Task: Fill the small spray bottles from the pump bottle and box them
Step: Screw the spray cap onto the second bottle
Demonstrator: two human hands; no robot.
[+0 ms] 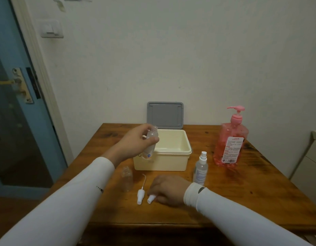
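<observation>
Two hands are at work here. Our left hand (pixel 135 141) grips an uncapped small spray bottle (pixel 150 142), fingers and thumb curled round it, held tilted above the table (pixel 242 192) just left of the cream box (pixel 164 157). Our right hand (pixel 168 189) rests on the table, fingers closed round a white spray cap (pixel 151 198). A second cap (pixel 141 191) lies beside it. The box stands open, nothing visible inside; its grey lid (pixel 165 115) leans against the wall. Another uncapped bottle (pixel 127 178) and a capped one (pixel 200 169) stand nearby; the pink pump bottle (pixel 230 144) holds pink liquid.

The pump bottle (pixel 230 139) and spray bottle (pixel 200 170) carry labels whose print is too small to read.
</observation>
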